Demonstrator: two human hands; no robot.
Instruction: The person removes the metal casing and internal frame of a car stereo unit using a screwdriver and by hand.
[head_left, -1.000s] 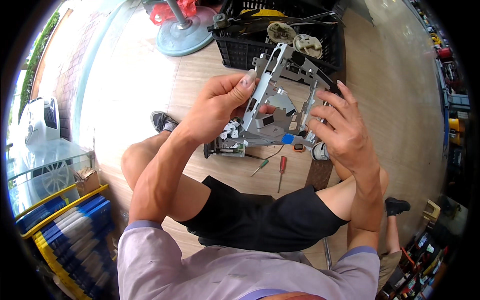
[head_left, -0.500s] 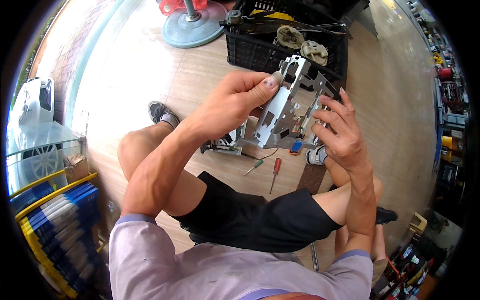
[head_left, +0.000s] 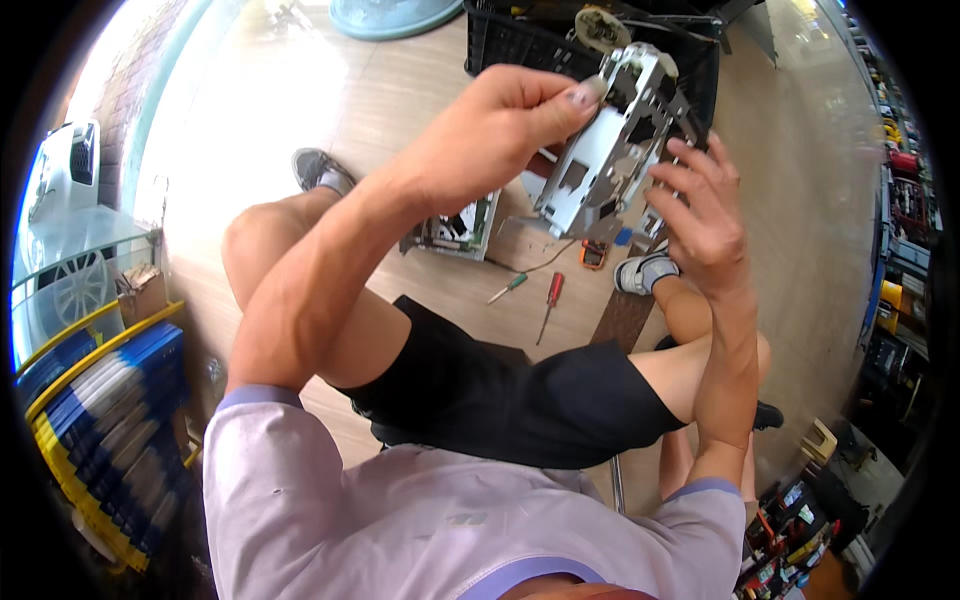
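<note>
My left hand (head_left: pixel 505 125) grips a silver sheet-metal frame (head_left: pixel 592 150) at its upper left edge, with the thumb pressed on top. The frame is held tilted in the air and has cut-outs and side flanges. At its right side is my right hand (head_left: pixel 705 210), fingers spread and bent against the edge; its thumb is hidden. On the floor below lies an opened device with a circuit board (head_left: pixel 455 230), partly behind my left forearm. Close by are a green-handled screwdriver (head_left: pixel 508 288), a red-handled screwdriver (head_left: pixel 554 290) and an orange meter-like device (head_left: pixel 593 254).
Beyond the frame stands a black plastic crate (head_left: pixel 490 42) of parts. A round grey-blue base (head_left: pixel 395 18) is at its left. Blue boxes (head_left: pixel 120 400) fill a yellow-edged rack at the left, near a glass case (head_left: pixel 85 240). Crowded shelves (head_left: pixel 905 200) line the right.
The view has shifted, so the floor things sit higher in the picture. Both hands have carried the metal frame slightly right and away from me. More of the orange device shows.
</note>
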